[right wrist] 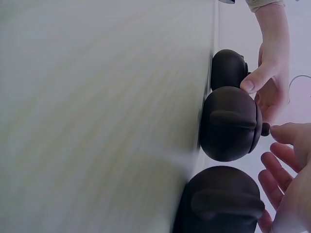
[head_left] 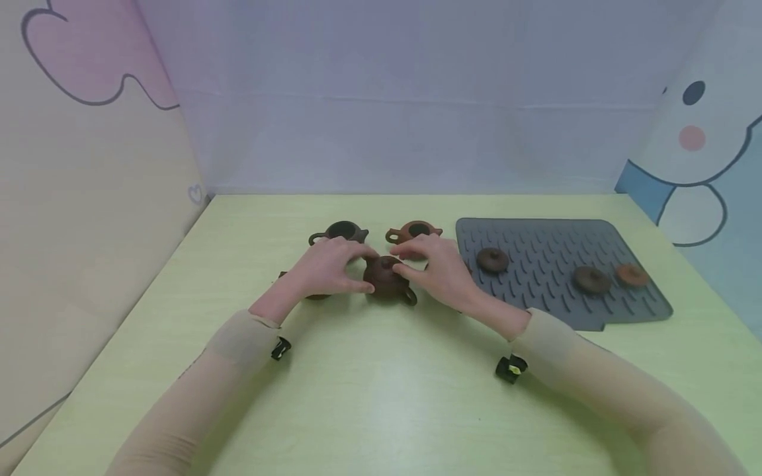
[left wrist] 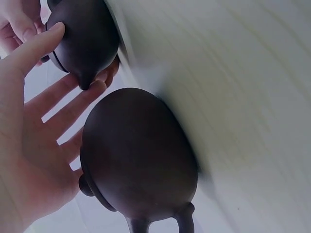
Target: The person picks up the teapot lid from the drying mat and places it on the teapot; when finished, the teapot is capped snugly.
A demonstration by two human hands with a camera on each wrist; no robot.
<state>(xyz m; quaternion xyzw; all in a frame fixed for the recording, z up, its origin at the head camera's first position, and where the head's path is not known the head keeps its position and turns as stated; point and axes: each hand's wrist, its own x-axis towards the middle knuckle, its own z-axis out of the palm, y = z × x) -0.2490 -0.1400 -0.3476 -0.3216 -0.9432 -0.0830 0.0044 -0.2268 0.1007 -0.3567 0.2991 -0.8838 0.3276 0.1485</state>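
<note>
A dark brown teapot point(head_left: 385, 281) sits on the table between both hands, its lid on and its handle towards the person. My left hand point(head_left: 333, 266) holds its body at the spout side, thumb on the near side, fingers round the far side. At the lid knob point(right wrist: 265, 129) is the thumb of my right hand point(head_left: 440, 270); its fingers are spread loosely and apart from the lid. Under the left wrist stands another dark lidded teapot point(left wrist: 141, 150), mostly hidden in the head view. A further dark teapot point(right wrist: 223, 204) stands behind the right hand.
At the back stand a dark lidless teapot point(head_left: 344, 230) and a reddish lidless teapot point(head_left: 419, 230). To the right, a grey ridged mat point(head_left: 536, 231) bears a brown lid point(head_left: 493, 260), a dark lid point(head_left: 591, 281) and a reddish lid point(head_left: 632, 275). Fabric walls enclose the table.
</note>
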